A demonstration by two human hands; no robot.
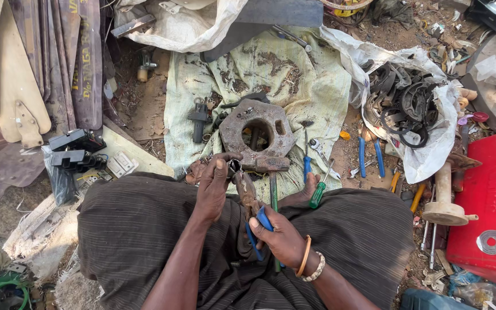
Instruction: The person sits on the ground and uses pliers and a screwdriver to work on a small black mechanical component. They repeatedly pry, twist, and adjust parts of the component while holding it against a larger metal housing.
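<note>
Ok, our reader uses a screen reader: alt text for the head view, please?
Seen from above, a seated person's right hand grips blue-handled pliers while the left hand pinches a small metal part at their tip. Ahead, a rusty metal plate and screwdrivers lie on a dirty cloth.

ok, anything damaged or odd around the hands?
Yes. The heavy metal plate on the cloth is rust-coated. The pliers in the right hand look rusty at the head too. The left hand pinches a small metal part at their tip.
</note>
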